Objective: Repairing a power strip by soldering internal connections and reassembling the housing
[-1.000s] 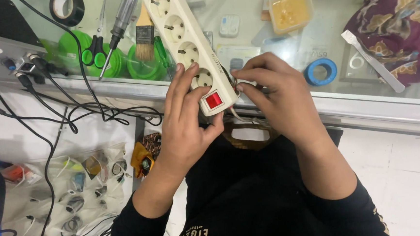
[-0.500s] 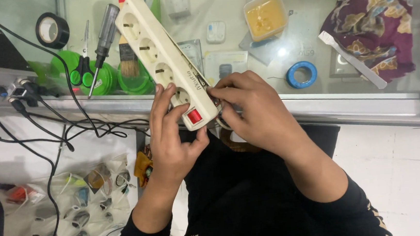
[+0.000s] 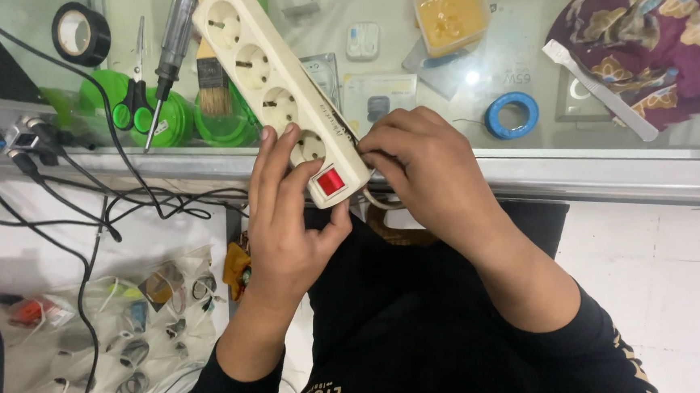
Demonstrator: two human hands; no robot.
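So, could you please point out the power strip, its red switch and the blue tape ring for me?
power strip [image 3: 265, 64], head view, on the cream face between the sockets.
red switch [image 3: 330, 181], head view, on the middle of the rocker.
blue tape ring [image 3: 512, 115], head view, on the ring's left band.

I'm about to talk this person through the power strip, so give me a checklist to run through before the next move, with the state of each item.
1. Left hand grips the power strip at its switch end: ok.
2. Right hand at the cable end: ok.
3. Red switch uncovered: ok.
4. Switch on or off: cannot tell.
5. Sockets free of plugs: ok.
6. Strip unplugged from the mains: cannot tell.
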